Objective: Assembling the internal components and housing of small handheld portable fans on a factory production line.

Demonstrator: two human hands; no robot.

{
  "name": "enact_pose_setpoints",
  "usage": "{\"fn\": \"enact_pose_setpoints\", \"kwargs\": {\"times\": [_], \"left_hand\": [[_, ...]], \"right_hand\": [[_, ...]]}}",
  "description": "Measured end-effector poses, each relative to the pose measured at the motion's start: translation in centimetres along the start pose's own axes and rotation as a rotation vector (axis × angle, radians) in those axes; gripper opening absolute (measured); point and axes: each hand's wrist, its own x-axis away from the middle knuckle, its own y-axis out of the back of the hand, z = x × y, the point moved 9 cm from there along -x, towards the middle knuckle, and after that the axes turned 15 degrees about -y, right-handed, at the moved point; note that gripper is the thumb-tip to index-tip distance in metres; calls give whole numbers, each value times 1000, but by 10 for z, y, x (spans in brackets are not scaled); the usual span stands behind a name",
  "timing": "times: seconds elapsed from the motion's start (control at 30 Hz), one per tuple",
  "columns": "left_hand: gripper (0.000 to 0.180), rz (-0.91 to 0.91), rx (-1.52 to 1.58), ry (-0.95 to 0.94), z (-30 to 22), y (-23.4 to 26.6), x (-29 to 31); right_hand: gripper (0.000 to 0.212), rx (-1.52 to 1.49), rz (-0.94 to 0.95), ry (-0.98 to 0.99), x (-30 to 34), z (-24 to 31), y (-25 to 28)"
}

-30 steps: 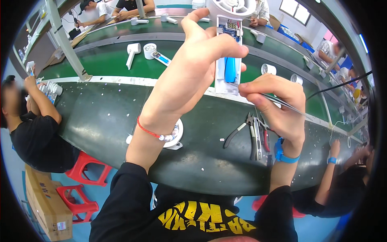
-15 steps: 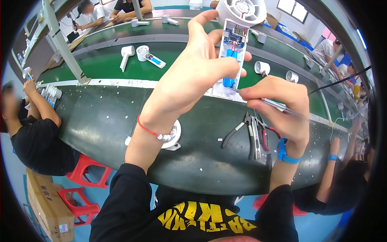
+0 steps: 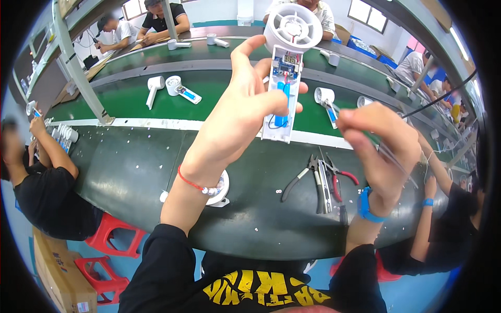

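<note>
My left hand (image 3: 224, 117) grips a white handheld fan (image 3: 293, 28) upright by its opened handle, its round head at the top. Inside the handle are a blue circuit board (image 3: 285, 67) with a small digit display and a blue cylindrical battery (image 3: 282, 116); my thumb lies across the battery. A thin dark wire loops near the handle's lower end. To the right, apart from the fan, my right hand (image 3: 383, 141) is closed on slim metal tweezers (image 3: 392, 156), blurred by motion.
Black-handled cutters (image 3: 297, 182), red-handled pliers (image 3: 342, 175) and slim tools lie on the dark bench. A round white part (image 3: 222, 190) sits beside my left wrist. More fans (image 3: 175, 86) rest on the green belt (image 3: 125, 96). Co-workers sit left, right and across.
My right hand with the tweezers has drawn away from the handle's lower end, to the right. The fan has shifted slightly left and lower in view, still in my left hand.
</note>
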Motion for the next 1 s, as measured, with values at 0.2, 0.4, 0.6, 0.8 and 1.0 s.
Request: {"fn": "enact_pose_setpoints", "kwargs": {"times": [0.2, 0.4, 0.6, 0.8, 1.0], "left_hand": [[93, 100, 92, 23, 2, -19, 3], [96, 126, 145, -22, 4, -20, 1], [93, 67, 118, -93, -7, -16, 2], [92, -4, -56, -87, -27, -21, 4], [91, -45, -84, -118, -33, -19, 6]], "right_hand": [[15, -203, -134, -259, -2, -32, 1], [22, -176, 144, -77, 0, -7, -8], [13, -1, 176, -40, 8, 12, -33], [14, 74, 154, -75, 11, 17, -36], [16, 13, 94, -34, 14, 24, -39]]}}
